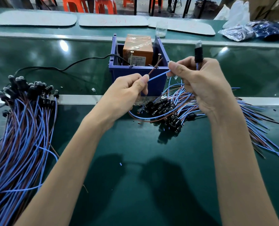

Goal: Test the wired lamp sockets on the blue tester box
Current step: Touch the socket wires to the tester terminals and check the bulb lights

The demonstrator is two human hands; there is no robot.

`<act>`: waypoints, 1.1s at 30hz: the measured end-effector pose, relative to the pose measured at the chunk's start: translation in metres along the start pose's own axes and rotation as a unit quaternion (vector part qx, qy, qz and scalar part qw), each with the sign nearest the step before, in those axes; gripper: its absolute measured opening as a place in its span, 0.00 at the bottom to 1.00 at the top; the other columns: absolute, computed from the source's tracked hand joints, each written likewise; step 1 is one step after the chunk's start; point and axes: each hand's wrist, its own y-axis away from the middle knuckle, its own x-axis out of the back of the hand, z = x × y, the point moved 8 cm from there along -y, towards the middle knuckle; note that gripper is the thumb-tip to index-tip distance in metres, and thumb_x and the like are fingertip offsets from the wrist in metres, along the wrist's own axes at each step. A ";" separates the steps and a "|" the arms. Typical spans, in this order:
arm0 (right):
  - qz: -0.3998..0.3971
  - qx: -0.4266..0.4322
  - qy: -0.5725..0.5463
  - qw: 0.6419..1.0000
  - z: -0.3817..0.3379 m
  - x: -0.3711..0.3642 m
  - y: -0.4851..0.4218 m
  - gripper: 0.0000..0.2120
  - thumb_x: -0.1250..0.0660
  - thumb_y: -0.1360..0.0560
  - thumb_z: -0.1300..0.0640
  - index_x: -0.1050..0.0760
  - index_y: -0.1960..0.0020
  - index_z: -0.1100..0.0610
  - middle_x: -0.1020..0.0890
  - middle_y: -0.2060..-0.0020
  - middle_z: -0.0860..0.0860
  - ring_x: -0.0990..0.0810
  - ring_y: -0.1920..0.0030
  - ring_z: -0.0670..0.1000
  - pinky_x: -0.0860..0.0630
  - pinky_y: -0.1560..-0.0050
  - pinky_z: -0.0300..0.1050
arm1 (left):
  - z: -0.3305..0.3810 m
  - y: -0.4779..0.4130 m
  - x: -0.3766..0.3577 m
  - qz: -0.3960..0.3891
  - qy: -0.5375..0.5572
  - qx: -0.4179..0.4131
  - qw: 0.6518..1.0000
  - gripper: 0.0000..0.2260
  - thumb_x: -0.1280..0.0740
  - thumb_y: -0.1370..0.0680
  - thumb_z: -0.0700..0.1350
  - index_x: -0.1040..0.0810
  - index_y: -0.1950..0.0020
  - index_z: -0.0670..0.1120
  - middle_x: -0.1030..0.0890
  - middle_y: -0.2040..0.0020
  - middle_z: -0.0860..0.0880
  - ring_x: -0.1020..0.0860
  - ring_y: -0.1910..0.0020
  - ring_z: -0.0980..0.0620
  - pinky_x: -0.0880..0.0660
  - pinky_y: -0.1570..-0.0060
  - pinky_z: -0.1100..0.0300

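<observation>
Bare forearms reached out over the green table (151, 185) toward the blue tester box (138, 74), which stood just beyond the hands on the shiny belt. The right hand (204, 85) was curled round a black lamp socket (198, 53), held upright with its small clear bulb on top, while its thumb and forefinger pinched the socket's blue wire (158, 75). The left hand (129, 90) pinched the same blue wire lower down, together with a brown wire (155, 67) whose tip rose toward the right-hand of two screws (159, 58) on the box's front rim; whether it touched could not be told. An orange block (138, 49) sat inside the box, and a black cable (70, 66) ran in from the left. One heap of wired sockets (26, 111) lay at the left, another heap (168, 110) beneath the hands.
</observation>
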 end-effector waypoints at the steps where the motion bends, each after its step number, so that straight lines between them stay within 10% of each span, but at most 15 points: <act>1: 0.003 0.003 0.012 1.000 0.000 0.000 -0.001 0.08 0.28 0.27 0.58 0.22 0.64 0.58 0.18 0.69 0.50 0.35 0.79 0.41 0.40 0.78 0.30 | 0.001 0.000 0.002 0.006 0.005 -0.004 1.000 0.17 0.41 0.17 0.49 0.29 0.66 0.47 0.39 0.75 0.56 0.42 0.76 0.57 0.43 0.77 0.65; 33: 0.047 -0.072 0.039 0.995 0.011 -0.012 -0.002 0.14 0.34 0.22 0.55 0.31 0.65 0.55 0.28 0.74 0.45 0.38 0.77 0.42 0.41 0.78 0.31 | 0.008 0.003 0.010 -0.006 -0.089 0.001 0.996 0.17 0.37 0.20 0.51 0.25 0.68 0.48 0.36 0.76 0.56 0.39 0.75 0.57 0.41 0.77 0.68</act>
